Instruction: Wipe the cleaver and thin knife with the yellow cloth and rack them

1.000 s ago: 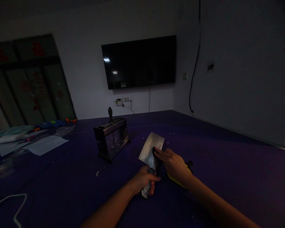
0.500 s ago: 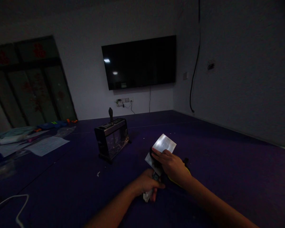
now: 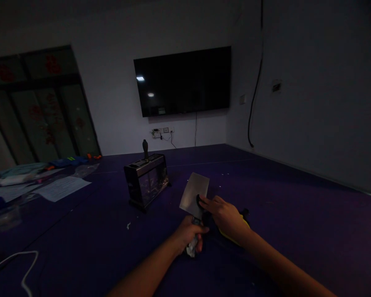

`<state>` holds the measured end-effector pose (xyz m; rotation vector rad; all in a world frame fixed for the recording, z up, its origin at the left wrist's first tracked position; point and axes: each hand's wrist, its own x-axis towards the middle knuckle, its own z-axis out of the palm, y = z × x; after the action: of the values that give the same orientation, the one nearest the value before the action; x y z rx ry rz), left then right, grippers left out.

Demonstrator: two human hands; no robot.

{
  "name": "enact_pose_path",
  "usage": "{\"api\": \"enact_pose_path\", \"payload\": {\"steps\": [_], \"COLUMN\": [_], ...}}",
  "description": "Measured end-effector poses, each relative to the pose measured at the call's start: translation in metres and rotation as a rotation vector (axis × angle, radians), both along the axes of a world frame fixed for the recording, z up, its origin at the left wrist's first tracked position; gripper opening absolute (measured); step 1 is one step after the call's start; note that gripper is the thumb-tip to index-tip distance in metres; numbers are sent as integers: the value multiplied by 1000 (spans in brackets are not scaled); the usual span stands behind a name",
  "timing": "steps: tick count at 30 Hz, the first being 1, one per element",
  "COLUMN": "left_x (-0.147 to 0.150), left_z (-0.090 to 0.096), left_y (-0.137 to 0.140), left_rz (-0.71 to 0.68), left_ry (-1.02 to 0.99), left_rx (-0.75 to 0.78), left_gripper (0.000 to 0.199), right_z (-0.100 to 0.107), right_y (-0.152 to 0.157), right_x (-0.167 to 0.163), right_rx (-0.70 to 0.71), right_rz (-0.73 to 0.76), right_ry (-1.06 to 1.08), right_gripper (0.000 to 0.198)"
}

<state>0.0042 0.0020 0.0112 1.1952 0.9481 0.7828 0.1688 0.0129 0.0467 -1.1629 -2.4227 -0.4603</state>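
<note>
Left of the blade, a knife block bars passage. Past the yellow-edged object, the table lies open rightward.

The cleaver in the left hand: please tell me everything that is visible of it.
The cleaver has a broad, rectangular, greyish blade that looks metal and points forward. The left hand grips the handle; whitish crumpled wrapping shows at its near end. A black item under the right hand overlaps the blade's right side. Contact with the purple tabletop cannot be told.
</note>
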Motion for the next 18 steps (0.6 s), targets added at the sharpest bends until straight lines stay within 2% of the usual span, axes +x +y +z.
{"api": "enact_pose_path", "payload": {"steps": [6,12,18], "left_x": [-1,-2,0], "left_z": [-1,3,4], "left_y": [2,-2,-4], "left_rz": [18,-87,-186], "left_ry": [-28,37,142], "left_rx": [-12,22,-28], "left_gripper": [33,33,26], "right_z": [-2,6,6], "right_y": [1,-9,-12], "right_x": [2,-5,-9], "right_rx": [-1,-19,25], "right_rz": [16,61,87], "right_ry": [0,-52,-23], "right_gripper": [59,56,50]}}
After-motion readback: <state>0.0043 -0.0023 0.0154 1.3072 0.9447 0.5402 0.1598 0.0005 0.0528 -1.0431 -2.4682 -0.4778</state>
